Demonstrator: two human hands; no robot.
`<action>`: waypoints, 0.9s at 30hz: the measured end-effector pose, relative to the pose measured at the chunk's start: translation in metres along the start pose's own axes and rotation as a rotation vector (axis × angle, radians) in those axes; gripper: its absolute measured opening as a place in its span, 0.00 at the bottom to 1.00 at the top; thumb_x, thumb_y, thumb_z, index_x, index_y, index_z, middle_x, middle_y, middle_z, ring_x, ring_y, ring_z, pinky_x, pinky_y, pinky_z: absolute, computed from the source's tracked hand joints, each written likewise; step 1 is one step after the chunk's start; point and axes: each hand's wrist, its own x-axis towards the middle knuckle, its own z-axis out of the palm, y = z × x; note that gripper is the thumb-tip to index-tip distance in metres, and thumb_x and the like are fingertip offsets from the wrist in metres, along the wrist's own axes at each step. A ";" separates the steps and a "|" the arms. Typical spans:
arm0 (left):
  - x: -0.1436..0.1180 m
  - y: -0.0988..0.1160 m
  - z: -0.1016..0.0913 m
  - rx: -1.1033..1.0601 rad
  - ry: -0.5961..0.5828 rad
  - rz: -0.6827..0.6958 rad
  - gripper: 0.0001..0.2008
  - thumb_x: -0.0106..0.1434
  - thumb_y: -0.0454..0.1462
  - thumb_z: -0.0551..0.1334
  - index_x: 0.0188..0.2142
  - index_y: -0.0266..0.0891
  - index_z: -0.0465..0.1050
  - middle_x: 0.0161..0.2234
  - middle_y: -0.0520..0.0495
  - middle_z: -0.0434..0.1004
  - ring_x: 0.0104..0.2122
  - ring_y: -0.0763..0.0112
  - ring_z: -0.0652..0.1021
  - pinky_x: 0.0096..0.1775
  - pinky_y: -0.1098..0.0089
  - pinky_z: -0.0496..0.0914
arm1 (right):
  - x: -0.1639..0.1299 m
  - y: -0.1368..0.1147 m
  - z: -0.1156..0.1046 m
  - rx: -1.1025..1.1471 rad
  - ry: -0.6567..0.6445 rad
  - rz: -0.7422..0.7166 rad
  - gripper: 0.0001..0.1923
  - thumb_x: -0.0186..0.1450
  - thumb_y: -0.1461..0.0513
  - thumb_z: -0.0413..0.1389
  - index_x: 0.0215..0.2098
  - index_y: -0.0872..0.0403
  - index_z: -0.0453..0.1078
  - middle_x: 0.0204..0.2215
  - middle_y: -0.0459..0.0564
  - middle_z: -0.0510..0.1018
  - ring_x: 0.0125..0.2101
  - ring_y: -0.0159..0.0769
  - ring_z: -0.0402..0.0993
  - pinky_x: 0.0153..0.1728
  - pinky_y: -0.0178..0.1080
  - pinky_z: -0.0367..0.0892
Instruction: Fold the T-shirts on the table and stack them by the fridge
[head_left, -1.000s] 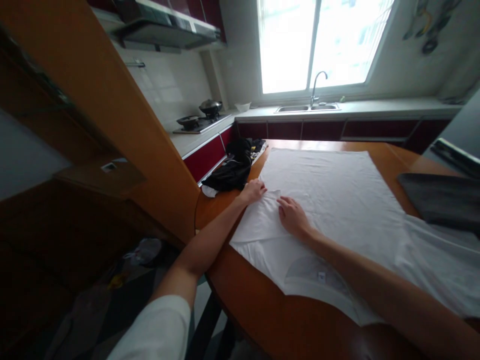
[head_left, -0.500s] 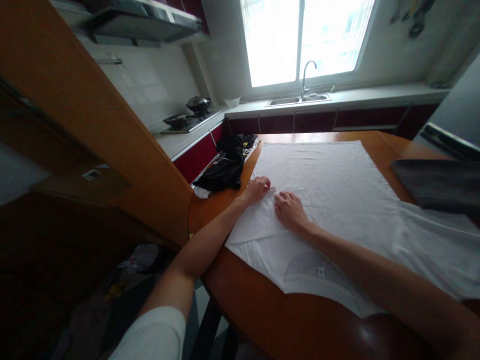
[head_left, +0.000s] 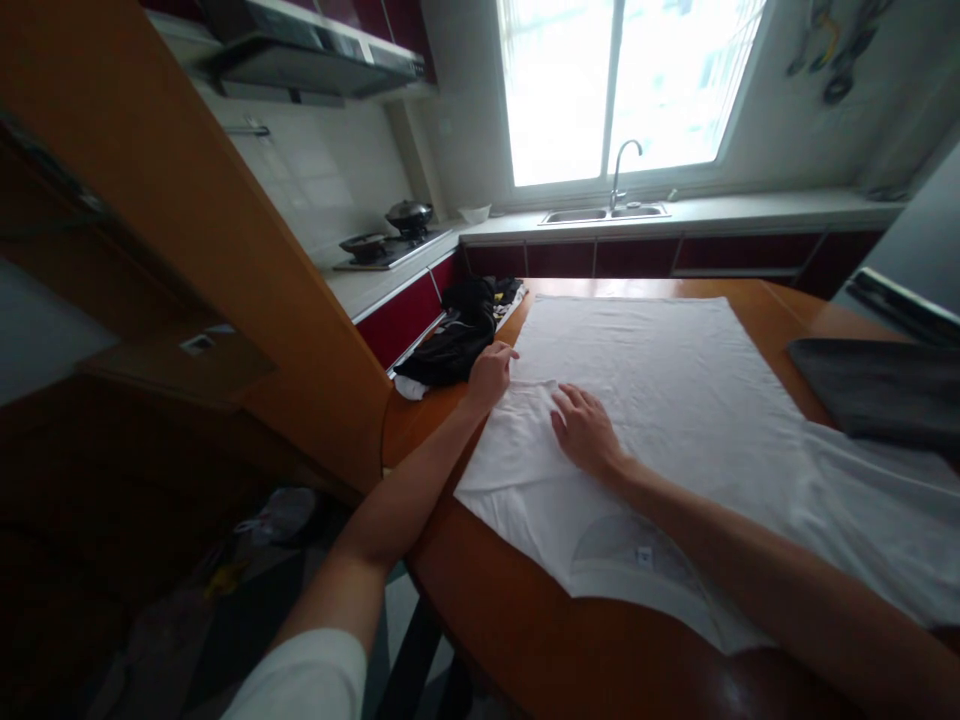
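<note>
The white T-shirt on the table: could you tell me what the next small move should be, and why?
Probably draw the sleeve inward across the body. The white T-shirt lies flat on the table, the left hand grips its sleeve edge, and the right hand presses flat beside it, anchoring a fold line.

1. The white shirt (head_left: 660,400) is soft, matt cloth with small wrinkles.
2. The table (head_left: 525,640) is smooth, shiny brown wood.
3. The black clothes (head_left: 454,340) are dark, floppy cloth.
4. The tap (head_left: 622,165) is shiny metal.
</note>
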 end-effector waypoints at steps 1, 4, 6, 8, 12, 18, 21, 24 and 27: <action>-0.001 -0.003 -0.006 -0.024 0.007 -0.010 0.17 0.66 0.25 0.53 0.45 0.38 0.78 0.45 0.43 0.77 0.47 0.63 0.76 0.52 0.65 0.68 | 0.000 -0.001 0.000 0.027 0.006 -0.044 0.22 0.74 0.60 0.45 0.63 0.56 0.68 0.66 0.59 0.66 0.66 0.46 0.58 0.65 0.48 0.52; -0.004 -0.010 -0.016 -0.079 -0.009 -0.014 0.17 0.65 0.25 0.53 0.41 0.37 0.80 0.43 0.43 0.79 0.44 0.65 0.78 0.50 0.67 0.70 | -0.003 -0.005 0.000 0.072 -0.057 -0.164 0.24 0.75 0.58 0.45 0.66 0.56 0.64 0.69 0.59 0.61 0.70 0.44 0.51 0.67 0.49 0.48; -0.005 -0.012 -0.015 -0.105 -0.033 -0.033 0.16 0.63 0.25 0.55 0.39 0.36 0.81 0.42 0.44 0.80 0.42 0.66 0.78 0.49 0.68 0.70 | -0.005 -0.006 0.001 0.059 -0.142 -0.179 0.25 0.75 0.56 0.45 0.67 0.58 0.62 0.70 0.62 0.58 0.70 0.46 0.49 0.68 0.53 0.46; -0.005 -0.014 -0.009 -0.124 -0.103 -0.077 0.15 0.61 0.25 0.56 0.38 0.36 0.82 0.40 0.45 0.82 0.40 0.67 0.79 0.48 0.70 0.71 | -0.006 -0.007 0.002 0.034 -0.206 -0.147 0.27 0.75 0.54 0.46 0.67 0.59 0.61 0.69 0.64 0.58 0.70 0.48 0.50 0.67 0.55 0.46; -0.004 -0.021 0.008 -0.104 -0.211 -0.172 0.14 0.57 0.24 0.58 0.32 0.36 0.81 0.32 0.47 0.83 0.34 0.67 0.80 0.42 0.71 0.72 | -0.006 -0.005 0.004 0.013 -0.231 -0.105 0.28 0.76 0.54 0.45 0.68 0.60 0.59 0.70 0.65 0.58 0.70 0.46 0.49 0.68 0.55 0.45; -0.003 -0.034 0.005 -0.038 -0.168 -0.229 0.15 0.61 0.24 0.56 0.37 0.35 0.81 0.39 0.42 0.83 0.41 0.64 0.80 0.47 0.70 0.72 | -0.005 -0.005 0.004 0.011 -0.244 -0.090 0.28 0.75 0.54 0.45 0.68 0.60 0.58 0.70 0.63 0.57 0.71 0.46 0.49 0.68 0.53 0.44; -0.005 -0.034 0.003 -0.041 -0.208 -0.207 0.10 0.64 0.29 0.60 0.39 0.36 0.81 0.39 0.44 0.83 0.40 0.65 0.80 0.45 0.71 0.72 | -0.005 -0.005 0.004 0.021 -0.234 -0.088 0.27 0.75 0.55 0.45 0.68 0.59 0.59 0.70 0.62 0.58 0.70 0.46 0.49 0.68 0.53 0.45; -0.008 -0.033 0.006 -0.039 -0.256 -0.207 0.04 0.62 0.32 0.65 0.35 0.37 0.80 0.34 0.45 0.81 0.34 0.66 0.80 0.41 0.71 0.73 | -0.004 -0.006 0.004 0.029 -0.222 -0.066 0.26 0.75 0.55 0.45 0.67 0.59 0.61 0.70 0.63 0.58 0.70 0.46 0.50 0.67 0.54 0.46; -0.010 -0.034 0.007 -0.028 -0.249 -0.229 0.03 0.62 0.32 0.65 0.34 0.37 0.79 0.34 0.45 0.81 0.35 0.66 0.79 0.41 0.70 0.73 | -0.003 -0.005 0.003 0.029 -0.183 -0.029 0.25 0.75 0.56 0.45 0.65 0.60 0.63 0.69 0.63 0.60 0.70 0.47 0.51 0.67 0.53 0.47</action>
